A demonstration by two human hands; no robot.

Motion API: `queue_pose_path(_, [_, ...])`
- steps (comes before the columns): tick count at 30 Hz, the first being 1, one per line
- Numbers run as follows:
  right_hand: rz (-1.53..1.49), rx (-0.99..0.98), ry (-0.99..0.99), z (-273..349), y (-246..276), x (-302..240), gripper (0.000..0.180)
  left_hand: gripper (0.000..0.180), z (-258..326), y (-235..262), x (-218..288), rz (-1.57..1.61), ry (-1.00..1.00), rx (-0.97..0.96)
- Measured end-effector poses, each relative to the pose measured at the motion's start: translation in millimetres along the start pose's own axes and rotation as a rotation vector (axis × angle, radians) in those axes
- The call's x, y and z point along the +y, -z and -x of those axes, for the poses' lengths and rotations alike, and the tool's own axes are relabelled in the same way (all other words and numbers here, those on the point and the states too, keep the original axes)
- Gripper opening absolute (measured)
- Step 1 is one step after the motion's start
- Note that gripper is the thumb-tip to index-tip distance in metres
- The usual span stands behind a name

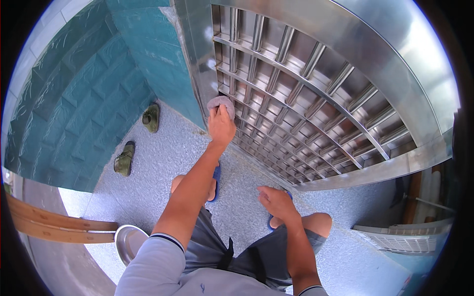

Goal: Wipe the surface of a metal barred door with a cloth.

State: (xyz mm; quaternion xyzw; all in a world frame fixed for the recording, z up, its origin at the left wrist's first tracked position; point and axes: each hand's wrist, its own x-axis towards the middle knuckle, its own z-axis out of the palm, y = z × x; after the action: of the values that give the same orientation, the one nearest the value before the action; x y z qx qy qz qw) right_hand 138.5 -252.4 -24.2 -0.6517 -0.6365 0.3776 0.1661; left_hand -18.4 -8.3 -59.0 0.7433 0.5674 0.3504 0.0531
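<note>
Two bare hands were positioned before a metal grille — the left hand grasped a cloth, the right hand was released.
Nearest the viewpoint were the gray shorts, with the right hand just forward of them, near the right knee, its fingers loosely bent. A metal basin stood at the left, beside the end of two wooden bars. Farther forward, blue slippers rested on the speckled floor. The left arm extended past them; its fingers gripped the bunched, pinkish-gray cloth at the grille's left edge, alongside the steel frame — the grille continued upward and to the right. Two green shoes lay beyond, near the teal tiled wall.
</note>
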Motion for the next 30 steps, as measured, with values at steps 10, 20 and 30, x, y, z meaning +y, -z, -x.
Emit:
queue_pose_path(10, [0.021, -0.012, 0.011, 0, -2, -5, 0.031, 0.017, 12, -36, -34, 1.235, 0.928, -0.033])
queue_pose_path(20, [0.056, -0.039, -0.021, -2, -2, -7, 0.030, 0.024, 29, -1, 22, 1.685, 1.125, -0.066])
queue_pose_path(30, [0.004, -0.001, -0.010, 4, -1, 2, 0.030, 0.030, 9, 14, 21, 0.087, -0.165, -0.008])
